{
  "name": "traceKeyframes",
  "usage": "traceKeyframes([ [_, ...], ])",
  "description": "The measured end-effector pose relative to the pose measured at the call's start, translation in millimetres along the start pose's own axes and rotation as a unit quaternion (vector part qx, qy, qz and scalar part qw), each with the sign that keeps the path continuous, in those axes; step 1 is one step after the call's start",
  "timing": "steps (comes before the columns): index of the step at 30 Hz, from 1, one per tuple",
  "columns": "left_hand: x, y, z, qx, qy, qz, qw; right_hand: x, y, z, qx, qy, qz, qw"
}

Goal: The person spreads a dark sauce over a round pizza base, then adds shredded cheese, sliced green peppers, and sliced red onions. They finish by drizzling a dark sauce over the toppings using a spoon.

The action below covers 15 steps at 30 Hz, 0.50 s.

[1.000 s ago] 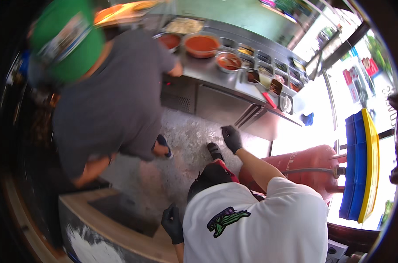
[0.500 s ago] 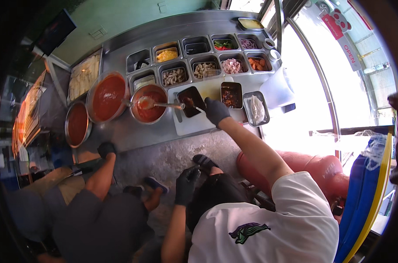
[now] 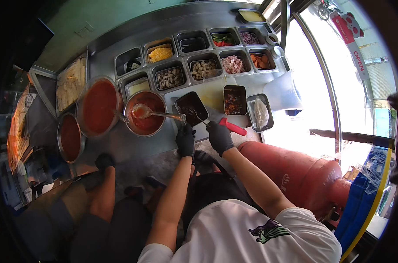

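Note:
My right hand [image 3: 220, 136], in a black glove, is closed around the handle of a spoon [image 3: 201, 117]. The spoon's far end dips into a small rectangular metal pan [image 3: 202, 101] of dark sauce. At that pan's near edge my left hand [image 3: 185, 140], also black-gloved, has its fingers closed on the rim. A red-handled tool [image 3: 234, 127] lies just right of my right hand; its working end is not clearly visible. Left of the pan stands a steel bowl [image 3: 164, 109] of red sauce, with a ladle [image 3: 166, 115] resting across it.
Metal topping pans [image 3: 185, 72] line the counter's back. A chili-flecked pan [image 3: 235, 100] and a tray with a white bag [image 3: 261, 113] stand right. Larger sauce bowls [image 3: 99, 107] sit left, near another person's gloved hand [image 3: 104, 161]. A red gas cylinder [image 3: 291, 175] stands below.
My left hand has risen from low by my body to the sauce pan's near edge. My right hand stays on the spoon, now lower in view. The red handle has come into sight.

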State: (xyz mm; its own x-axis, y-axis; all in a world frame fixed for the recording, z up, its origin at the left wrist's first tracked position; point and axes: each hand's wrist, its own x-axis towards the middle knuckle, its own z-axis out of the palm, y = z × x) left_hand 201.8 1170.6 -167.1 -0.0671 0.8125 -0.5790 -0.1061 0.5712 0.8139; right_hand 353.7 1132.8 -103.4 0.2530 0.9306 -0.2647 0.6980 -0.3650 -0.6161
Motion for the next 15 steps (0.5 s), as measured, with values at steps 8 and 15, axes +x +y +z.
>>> traceKeyframes([
  [8,-41,-29,-30,0.132,0.047,0.151,0.979,-46,22,0,-0.019,0.079,-0.148,0.986],
  [15,-59,-42,-37,0.194,0.114,0.210,0.951,-60,48,17,-0.051,0.016,-0.155,0.986],
])
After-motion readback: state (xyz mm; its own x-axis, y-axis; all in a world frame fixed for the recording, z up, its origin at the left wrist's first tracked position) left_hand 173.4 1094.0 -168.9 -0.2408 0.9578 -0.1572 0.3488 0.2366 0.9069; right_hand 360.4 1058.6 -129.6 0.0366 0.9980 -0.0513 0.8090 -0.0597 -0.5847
